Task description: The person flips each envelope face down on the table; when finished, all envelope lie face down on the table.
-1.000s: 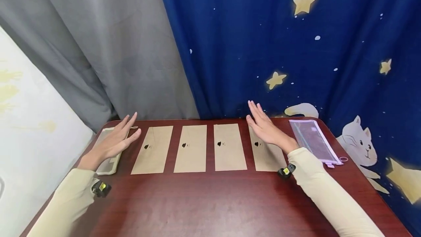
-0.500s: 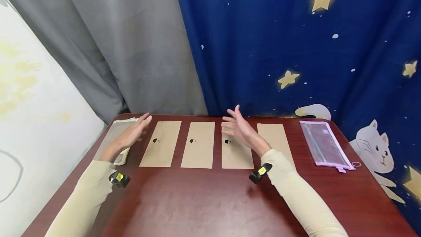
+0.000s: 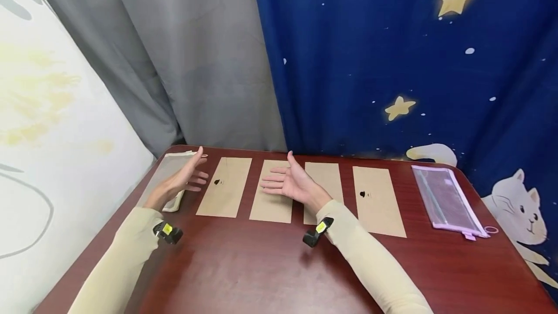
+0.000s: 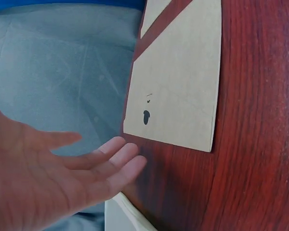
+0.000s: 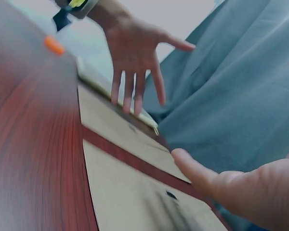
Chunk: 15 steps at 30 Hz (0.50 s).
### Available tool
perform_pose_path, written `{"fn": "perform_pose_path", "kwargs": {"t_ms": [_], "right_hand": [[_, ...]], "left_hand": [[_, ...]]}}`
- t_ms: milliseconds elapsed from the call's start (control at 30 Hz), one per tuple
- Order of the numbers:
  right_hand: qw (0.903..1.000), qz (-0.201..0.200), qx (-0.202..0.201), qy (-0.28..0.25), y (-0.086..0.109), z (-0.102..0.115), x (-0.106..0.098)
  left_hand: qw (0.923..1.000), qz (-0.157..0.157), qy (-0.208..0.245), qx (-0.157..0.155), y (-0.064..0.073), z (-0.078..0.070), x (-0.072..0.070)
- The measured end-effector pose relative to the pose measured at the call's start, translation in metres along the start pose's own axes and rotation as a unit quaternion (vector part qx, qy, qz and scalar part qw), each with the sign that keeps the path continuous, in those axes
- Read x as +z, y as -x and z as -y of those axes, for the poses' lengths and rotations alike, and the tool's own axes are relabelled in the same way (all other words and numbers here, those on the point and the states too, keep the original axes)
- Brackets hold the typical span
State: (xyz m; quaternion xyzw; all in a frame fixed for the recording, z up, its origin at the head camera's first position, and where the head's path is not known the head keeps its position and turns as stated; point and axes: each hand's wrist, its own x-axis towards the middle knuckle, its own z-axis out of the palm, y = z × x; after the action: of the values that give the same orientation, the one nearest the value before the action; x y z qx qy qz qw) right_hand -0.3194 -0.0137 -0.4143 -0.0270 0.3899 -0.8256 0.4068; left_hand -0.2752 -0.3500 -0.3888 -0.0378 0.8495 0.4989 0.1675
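Observation:
Several tan kraft-paper rectangles, each with a small black print, lie in a row across the table; the leftmost paper rectangle (image 3: 225, 187) is also in the left wrist view (image 4: 178, 82). My left hand (image 3: 179, 181) hovers at the row's left end, over a cream-edged mesh pouch (image 3: 162, 172), fingers extended and holding nothing. My right hand (image 3: 297, 183) is above the second paper rectangle (image 3: 270, 210) from the left, palm turned leftward, thumb up, also holding nothing. In the right wrist view, the left hand (image 5: 135, 48) faces the right thumb.
A lilac-edged mesh zip pouch (image 3: 449, 200) lies at the table's right side, with a slim object inside. Grey curtain (image 3: 218, 62) and blue starry curtain (image 3: 348, 62) hang behind the reddish-brown table (image 3: 244, 265). A white panel (image 3: 78, 125) stands at left.
My right hand has swept left from the rightmost paper rectangle to the second from the left. The left hand has turned its palm inward. The head view has shifted left.

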Motion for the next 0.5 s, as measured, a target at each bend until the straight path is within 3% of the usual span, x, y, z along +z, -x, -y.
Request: {"fn": "perform_pose_path", "kwargs": {"t_ms": [200, 333, 500], "right_hand": [[0.9976, -0.016, 0.049, -0.046, -0.024, -0.006, 0.013], [0.9968, -0.045, 0.054, -0.04, -0.037, -0.01, 0.018], [0.9943, -0.074, 0.061, -0.047, -0.049, -0.014, 0.019]], "left_hand": [[0.9991, -0.012, 0.013, -0.037, -0.012, -0.002, 0.001], [0.9974, -0.016, 0.029, -0.064, -0.018, -0.004, 0.003], [0.9932, -0.045, 0.036, -0.101, -0.028, -0.004, 0.011]]}}
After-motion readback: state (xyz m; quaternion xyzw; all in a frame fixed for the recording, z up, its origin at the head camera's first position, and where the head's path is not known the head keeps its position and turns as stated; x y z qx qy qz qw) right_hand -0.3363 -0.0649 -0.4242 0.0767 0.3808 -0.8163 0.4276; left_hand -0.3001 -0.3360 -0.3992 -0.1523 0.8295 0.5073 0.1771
